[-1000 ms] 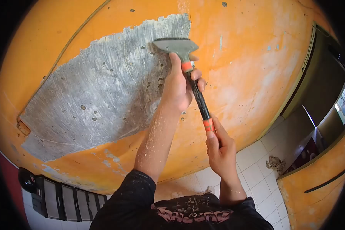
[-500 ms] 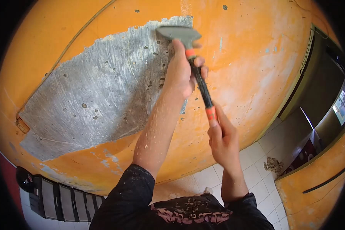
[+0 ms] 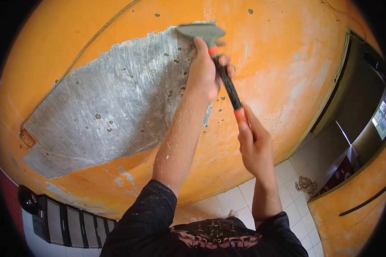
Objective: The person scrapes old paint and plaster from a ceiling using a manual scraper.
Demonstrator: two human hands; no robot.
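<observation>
A paint scraper [image 3: 231, 92] with a wide grey head and a black and orange handle slants across the wall. Its head lies at the upper edge of a bare grey patch [image 3: 111, 94], where the orange paint [image 3: 278, 77] begins. My left hand [image 3: 205, 70] is closed round the handle just under the head, thumb up against the head. Lower down, my right hand [image 3: 256, 147] grips the orange end of the handle. Pale flecks dot my left forearm. Whether the blade's edge touches the wall cannot be made out.
A cable [image 3: 88, 45] runs down the wall to an open socket box [image 3: 28, 138] at left. A dark drawer unit [image 3: 73, 225] stands at lower left. A doorway [image 3: 351, 85] opens at right, with a crumpled cloth [image 3: 306, 184] on the tiled floor.
The scraper's head has moved slightly up the wall, to the patch's top edge. My right hand has shifted a little to the right. Both hands keep hold of the handle.
</observation>
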